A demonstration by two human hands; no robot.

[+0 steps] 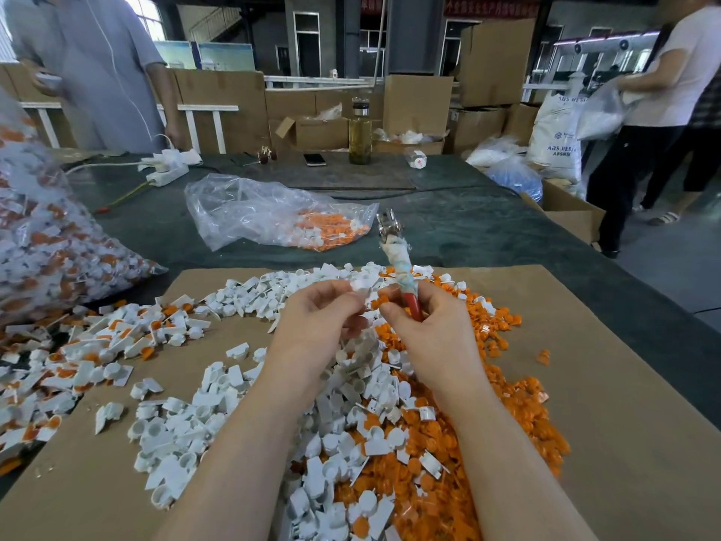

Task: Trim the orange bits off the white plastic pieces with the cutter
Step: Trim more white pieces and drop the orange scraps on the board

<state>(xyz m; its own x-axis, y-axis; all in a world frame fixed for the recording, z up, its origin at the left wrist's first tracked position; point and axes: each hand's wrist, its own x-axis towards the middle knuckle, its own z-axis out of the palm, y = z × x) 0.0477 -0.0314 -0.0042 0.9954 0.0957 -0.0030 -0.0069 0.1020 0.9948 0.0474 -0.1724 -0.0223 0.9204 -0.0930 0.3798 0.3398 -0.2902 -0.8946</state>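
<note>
Both hands raised together above the heap at mid-sheet, close enough for thumbs nearly to meet. Left hand (324, 306) pinching a small white plastic piece (361, 286) between thumb and fingertips, lifted clear of the pile, probably so its orange bit can be reached; whether an orange bit remains on it cannot be told, being small and partly hidden. Right hand (425, 310) curled round the red grips of the cutter (398, 263), with its cloth-wrapped shank and metal head pointing up and away, not at the piece. Judged a moment between cuts: tool parked in the palm while thumb and forefinger help turn or check the piece. Right thumb just beside the white piece; contact uncertain.

Forearms coming in from the lower edge, converging, wrists slightly bent, palms facing each other.

Sorting evident on the cardboard sheet (608, 423): white pieces (187, 423) spread left and centre, cut-off orange bits (519, 439) heaped right. Untrimmed stock in a clear bag (47, 244) at left; another bag (273, 212) farther back on the counter (460, 228).
</note>
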